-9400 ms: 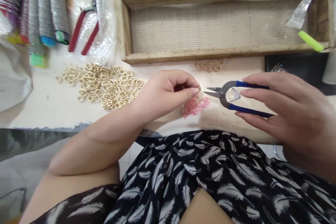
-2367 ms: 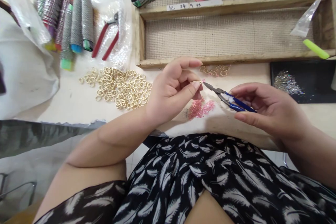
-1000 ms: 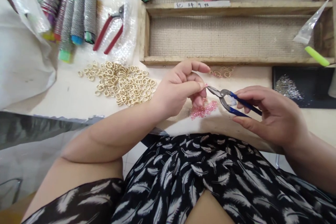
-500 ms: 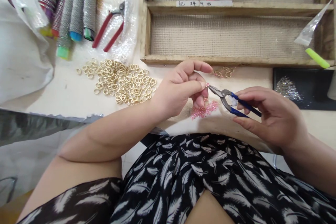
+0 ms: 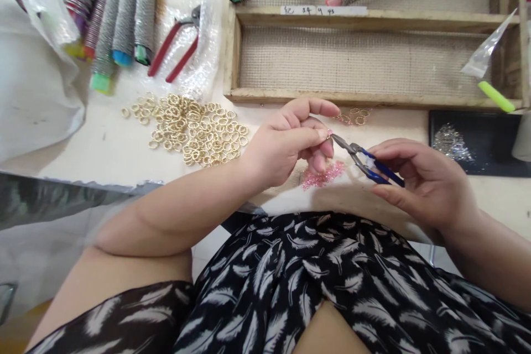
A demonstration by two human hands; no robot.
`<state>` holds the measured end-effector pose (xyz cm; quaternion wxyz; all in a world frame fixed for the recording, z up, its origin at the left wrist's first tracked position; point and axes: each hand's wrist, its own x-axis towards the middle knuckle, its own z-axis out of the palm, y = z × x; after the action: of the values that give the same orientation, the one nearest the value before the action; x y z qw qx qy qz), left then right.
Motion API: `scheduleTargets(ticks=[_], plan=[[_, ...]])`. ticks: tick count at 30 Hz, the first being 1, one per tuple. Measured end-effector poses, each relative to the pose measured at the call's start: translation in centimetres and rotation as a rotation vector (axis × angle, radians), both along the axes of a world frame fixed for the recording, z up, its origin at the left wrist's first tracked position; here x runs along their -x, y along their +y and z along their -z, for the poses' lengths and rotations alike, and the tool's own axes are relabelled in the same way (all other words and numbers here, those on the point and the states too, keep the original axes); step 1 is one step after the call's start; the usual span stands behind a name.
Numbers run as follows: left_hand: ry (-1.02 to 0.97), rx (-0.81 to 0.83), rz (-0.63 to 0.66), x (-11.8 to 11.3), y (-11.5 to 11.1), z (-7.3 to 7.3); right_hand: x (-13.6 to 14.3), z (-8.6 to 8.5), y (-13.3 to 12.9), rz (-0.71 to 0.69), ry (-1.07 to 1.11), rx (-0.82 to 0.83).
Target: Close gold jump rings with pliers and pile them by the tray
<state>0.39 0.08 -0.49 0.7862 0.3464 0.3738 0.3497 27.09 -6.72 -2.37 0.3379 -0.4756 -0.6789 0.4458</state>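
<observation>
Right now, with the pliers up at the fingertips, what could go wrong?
1. Nipped skin: the tips of the pliers in the right hand sit right at the fingertips of the left hand, so a slip might pinch.
2. Lost part: the tiny pink bit pinched there could drop and be hard to pick out among the pink beads.
3. Scatter: the gold rings lie loose beside the left hand; a bump might spread them.
</observation>
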Motion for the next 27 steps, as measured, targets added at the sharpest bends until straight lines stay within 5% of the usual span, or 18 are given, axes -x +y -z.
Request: scheduleTargets(ticks=[6,16,27], plan=[[-0.086,-0.041,0.029,0.2,0.1,0.4,0.9,-0.8,0.4,-0.001,0.106,0.053],[-0.034,-0.344,-0.080,0.3,-0.5,1.1,0.5,-1.0,0.5,0.004,0.149,0.094],[0.009,-0.323,-0.061,0.2,-0.6,0.6,0.7,-1.0,0.7,-0.031,0.106,-0.007]])
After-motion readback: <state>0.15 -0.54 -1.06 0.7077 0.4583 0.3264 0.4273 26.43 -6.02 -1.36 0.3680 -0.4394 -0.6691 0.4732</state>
